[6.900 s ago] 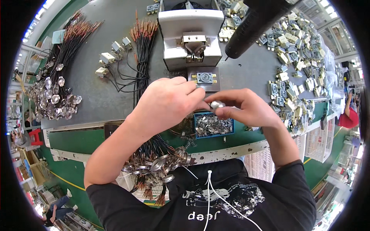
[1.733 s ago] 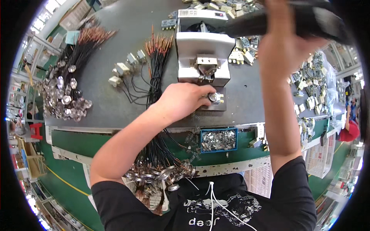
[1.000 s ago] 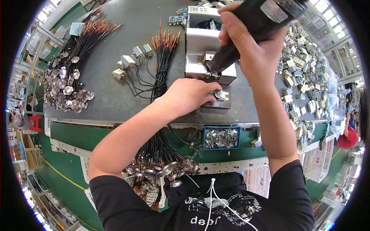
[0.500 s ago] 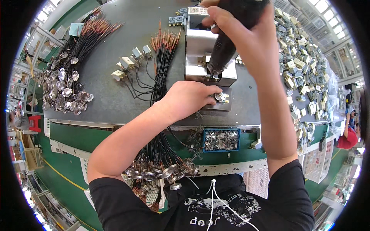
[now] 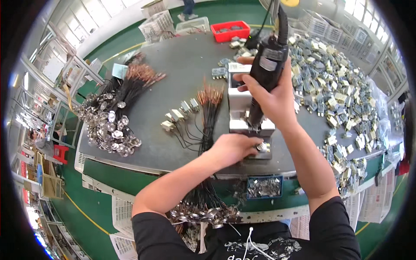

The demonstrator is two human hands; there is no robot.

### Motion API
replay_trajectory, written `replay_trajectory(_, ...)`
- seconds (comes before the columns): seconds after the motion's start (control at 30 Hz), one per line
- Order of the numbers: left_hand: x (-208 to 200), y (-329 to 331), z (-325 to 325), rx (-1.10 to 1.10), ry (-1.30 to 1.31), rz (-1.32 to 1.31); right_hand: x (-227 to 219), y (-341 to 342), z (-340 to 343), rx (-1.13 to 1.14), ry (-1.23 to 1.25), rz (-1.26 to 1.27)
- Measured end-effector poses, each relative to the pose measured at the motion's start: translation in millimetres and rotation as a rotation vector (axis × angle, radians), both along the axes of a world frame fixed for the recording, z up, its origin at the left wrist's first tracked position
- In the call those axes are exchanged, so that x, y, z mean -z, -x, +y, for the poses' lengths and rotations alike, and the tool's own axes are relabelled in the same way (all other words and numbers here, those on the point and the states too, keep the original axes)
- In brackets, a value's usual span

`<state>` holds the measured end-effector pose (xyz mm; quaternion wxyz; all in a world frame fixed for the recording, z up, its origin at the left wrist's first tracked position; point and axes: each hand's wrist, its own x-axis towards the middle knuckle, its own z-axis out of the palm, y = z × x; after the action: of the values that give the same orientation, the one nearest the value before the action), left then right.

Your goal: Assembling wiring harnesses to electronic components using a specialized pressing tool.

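My right hand grips a black electric screwdriver, pointed down at a silver metal fixture. The screwdriver's tip meets the fixture's front part; what lies right under it is too small to make out. In front, my left hand has its fingertips closed on a small part with a round metal piece, on the low block before the fixture. Left of the fixture lies a bundle of black wires with copper-coloured ends. Several small pale terminal blocks sit beside it, some with black wires attached.
A heap of grey-and-cream terminal blocks covers the table's right side. On the left lies another wire bundle with round metal caps. A blue tray of small metal pieces is at the front edge, a red bin at the far edge.
The view has tilted up, so the table's far edge and red bin now show. Both hands keep their places at the fixture, the screwdriver still at its front part.
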<state>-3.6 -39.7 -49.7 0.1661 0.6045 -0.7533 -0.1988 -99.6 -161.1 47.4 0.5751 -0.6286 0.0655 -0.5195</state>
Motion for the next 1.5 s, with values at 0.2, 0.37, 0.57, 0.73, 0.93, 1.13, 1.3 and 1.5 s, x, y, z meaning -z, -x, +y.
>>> replay_trajectory(0.2, 1, -9, 3, -0.064, 0.095, 0.097, -11, 14, 17, 0.156, 0.053, 0.017)
replay_trajectory(0.37, -3, -10, -9, -0.041, 0.036, 0.040, -12, 65, 9, 0.203, 0.129, 0.131)
replay_trajectory(0.57, -8, -7, -6, -0.029, -0.020, 0.016, 5, 69, 21, 0.215, 0.105, 0.061)
replay_trajectory(0.73, -9, -4, -4, -0.002, 0.024, -0.030, 15, 71, 17, 0.201, 0.138, 0.079)
replay_trajectory(0.93, -8, -5, -3, -0.010, 0.024, -0.052, 19, 70, 15, 0.198, 0.131, 0.111)
replay_trajectory(1.13, -6, -6, -4, -0.005, 0.050, -0.053, 22, 68, 16, 0.212, 0.078, 0.029)
replay_trajectory(1.3, -6, -6, -4, -0.007, 0.053, -0.047, 27, 69, 12, 0.213, 0.106, 0.047)
replay_trajectory(1.5, -10, -4, -3, -0.008, 0.036, -0.060, 30, 61, 19, 0.188, 0.095, -0.007)
